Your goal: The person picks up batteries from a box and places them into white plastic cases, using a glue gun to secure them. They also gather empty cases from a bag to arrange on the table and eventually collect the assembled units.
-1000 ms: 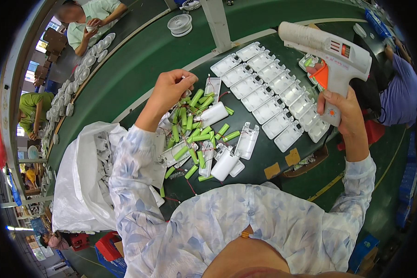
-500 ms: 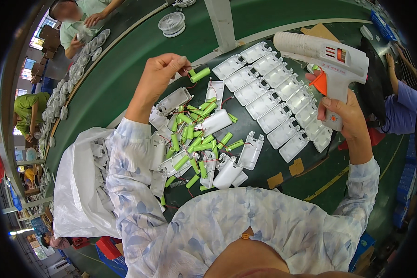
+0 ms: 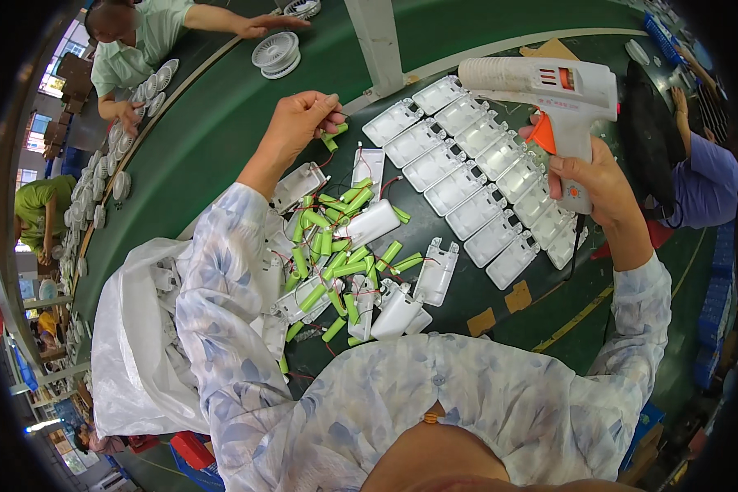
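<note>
My left hand (image 3: 293, 129) is closed in a pinch on the thin lead of a green cylindrical battery (image 3: 330, 141), which hangs below the fingertips, partly hidden by them. My right hand (image 3: 603, 180) is wrapped round the handle of a white hot glue gun (image 3: 541, 86) with an orange trigger, its nozzle end hidden or pointing left. Under the gun, white plastic casings (image 3: 425, 168) lie open side up in two slanting rows. Between my arms is a loose heap of green batteries (image 3: 356, 268) with red and dark wires, mixed with white shells (image 3: 374, 223).
A white plastic bag (image 3: 139, 353) of white parts lies by my left arm. Beyond stands a metal post (image 3: 375, 45); a round white fan part (image 3: 276, 52) sits on the green belt (image 3: 213, 107). A co-worker's arm (image 3: 221, 20) reaches over it. Another person in purple (image 3: 709, 184) is at right.
The glue gun has shifted left over the casing rows. The battery in my left hand has swung from sideways to hanging down. A co-worker has stretched an arm over the belt toward the fan parts.
</note>
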The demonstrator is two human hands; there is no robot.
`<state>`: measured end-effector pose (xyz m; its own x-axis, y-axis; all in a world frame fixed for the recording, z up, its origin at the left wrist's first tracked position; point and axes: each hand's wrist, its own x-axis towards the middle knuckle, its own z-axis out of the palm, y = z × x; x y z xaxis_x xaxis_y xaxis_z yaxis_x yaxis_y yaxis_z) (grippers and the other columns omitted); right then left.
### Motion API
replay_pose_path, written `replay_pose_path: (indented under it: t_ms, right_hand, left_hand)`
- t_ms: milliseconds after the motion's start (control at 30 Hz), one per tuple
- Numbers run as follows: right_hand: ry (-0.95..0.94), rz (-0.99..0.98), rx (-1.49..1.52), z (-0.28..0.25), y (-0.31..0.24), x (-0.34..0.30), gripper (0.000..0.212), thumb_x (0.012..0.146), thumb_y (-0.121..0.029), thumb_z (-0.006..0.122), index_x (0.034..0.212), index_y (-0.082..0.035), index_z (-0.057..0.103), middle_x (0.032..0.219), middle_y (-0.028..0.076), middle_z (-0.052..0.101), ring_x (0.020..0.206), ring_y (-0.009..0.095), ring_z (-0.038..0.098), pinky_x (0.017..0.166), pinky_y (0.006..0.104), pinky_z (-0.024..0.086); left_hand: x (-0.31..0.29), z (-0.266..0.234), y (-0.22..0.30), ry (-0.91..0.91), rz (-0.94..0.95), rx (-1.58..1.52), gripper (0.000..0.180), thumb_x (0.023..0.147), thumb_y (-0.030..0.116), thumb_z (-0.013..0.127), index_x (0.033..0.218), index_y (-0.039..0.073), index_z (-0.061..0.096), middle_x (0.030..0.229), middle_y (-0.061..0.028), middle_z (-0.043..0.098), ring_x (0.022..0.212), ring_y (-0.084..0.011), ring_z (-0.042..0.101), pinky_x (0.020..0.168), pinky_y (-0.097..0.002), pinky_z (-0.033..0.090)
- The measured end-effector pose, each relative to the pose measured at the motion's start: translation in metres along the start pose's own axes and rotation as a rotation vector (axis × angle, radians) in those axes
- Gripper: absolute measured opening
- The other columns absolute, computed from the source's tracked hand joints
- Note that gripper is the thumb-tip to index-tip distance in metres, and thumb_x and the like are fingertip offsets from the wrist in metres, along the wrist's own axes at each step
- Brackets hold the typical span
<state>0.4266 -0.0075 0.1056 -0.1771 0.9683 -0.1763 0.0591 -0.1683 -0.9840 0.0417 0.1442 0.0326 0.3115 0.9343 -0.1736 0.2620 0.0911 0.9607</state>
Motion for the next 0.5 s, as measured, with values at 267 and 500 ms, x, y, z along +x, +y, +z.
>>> replay_pose_path:
  t_ms: [267,500]
  right_hand:
    - [0.028,0.075,-0.062,-0.019,0.008,0.009,0.052,0.080,-0.017,0.064,0.125,0.007,0.051,0.098,0.011,0.063,0.060,0.012,0.057,0.054,0.0263,0.049]
    - [-0.015,0.099,-0.030,-0.008,0.004,0.011,0.033,0.081,-0.016,0.066,0.106,0.004,0.058,0.072,0.008,0.062,0.060,0.016,0.062,0.057,0.0285,0.050]
  left_hand:
    - [0.002,-0.006,0.004,-0.114,0.101,0.253,0.037,0.086,0.013,0.070,0.119,0.000,0.060,0.076,-0.0019,0.062,0.067,-0.0093,0.055,0.062,-0.0240,0.045]
    - [-0.018,0.011,0.026,-0.276,0.525,1.176,0.019,0.077,0.006,0.065,0.096,0.000,0.067,0.090,-0.0129,0.061,0.095,-0.0311,0.060,0.080,-0.0386,0.051]
